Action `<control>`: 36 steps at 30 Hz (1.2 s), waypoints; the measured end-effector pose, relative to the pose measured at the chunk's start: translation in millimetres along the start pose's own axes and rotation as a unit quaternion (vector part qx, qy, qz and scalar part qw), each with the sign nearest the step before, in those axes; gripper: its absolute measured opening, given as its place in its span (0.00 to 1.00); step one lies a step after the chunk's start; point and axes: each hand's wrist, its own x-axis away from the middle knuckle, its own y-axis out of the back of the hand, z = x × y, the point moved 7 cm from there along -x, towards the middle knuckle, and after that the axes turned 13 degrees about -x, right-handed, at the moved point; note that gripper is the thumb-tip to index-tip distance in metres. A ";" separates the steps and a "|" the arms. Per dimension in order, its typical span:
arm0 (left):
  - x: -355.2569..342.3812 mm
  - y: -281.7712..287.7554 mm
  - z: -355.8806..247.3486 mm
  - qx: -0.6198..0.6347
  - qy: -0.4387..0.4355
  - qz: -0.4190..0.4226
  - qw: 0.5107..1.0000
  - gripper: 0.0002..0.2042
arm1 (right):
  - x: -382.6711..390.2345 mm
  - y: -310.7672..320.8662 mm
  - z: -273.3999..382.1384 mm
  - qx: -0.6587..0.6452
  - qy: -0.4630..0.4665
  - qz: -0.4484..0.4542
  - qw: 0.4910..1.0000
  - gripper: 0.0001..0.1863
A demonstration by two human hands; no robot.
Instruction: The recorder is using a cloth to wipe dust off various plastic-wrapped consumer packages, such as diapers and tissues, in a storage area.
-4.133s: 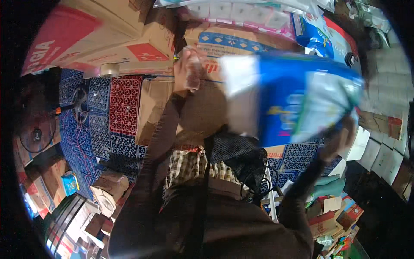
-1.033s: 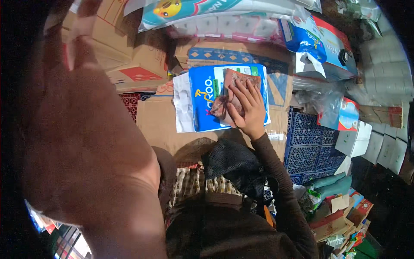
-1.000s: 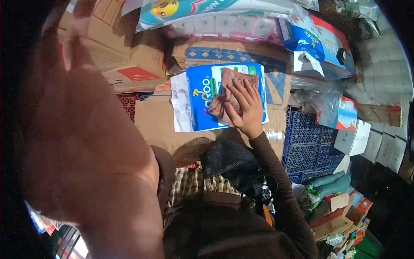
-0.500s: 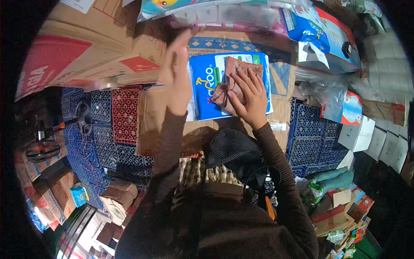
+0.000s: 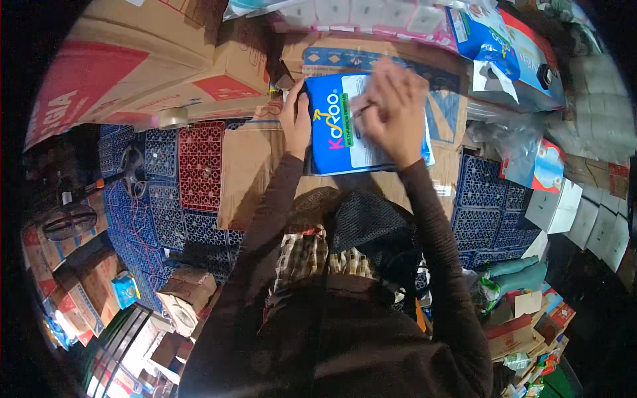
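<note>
A blue-and-white plastic package [image 5: 332,156] lies on flattened cardboard [image 5: 245,186] at the upper middle. My left hand [image 5: 295,123] grips its left edge, fingers curled over the side. My right hand [image 5: 396,116], smeared by motion, is over the package's white right part with fingers bent round a pinkish-brown cloth [image 5: 360,106], largely hidden under them. A black mesh item [image 5: 368,222] lies just below the cardboard, against my body.
Cardboard boxes [image 5: 166,66] stand at upper left. Wrapped rolls [image 5: 371,16] and another blue pack [image 5: 484,43] lie at the back. Blue and red plastic lattice mats or crates [image 5: 199,166] flank the cardboard. A fan [image 5: 70,222] is at left, white boxes [image 5: 557,205] at right.
My left hand has come down from close to the camera onto the package's left edge. My right hand, earlier spread on the cloth, is now bent over it and blurred.
</note>
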 end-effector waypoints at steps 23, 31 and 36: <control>4.2 7.9 -2.4 -0.080 -0.027 -0.042 0.996 0.15 | 53.8 -6.3 43.9 -0.092 0.074 0.188 0.975 0.24; 2.9 6.6 -4.4 -0.085 0.010 -0.055 0.995 0.15 | -43.3 -19.3 -50.3 -0.074 -0.094 0.103 0.987 0.19; 2.5 3.6 1.8 -0.043 -0.022 -0.020 0.999 0.15 | 5.1 -31.9 52.7 -0.092 0.129 0.139 0.978 0.20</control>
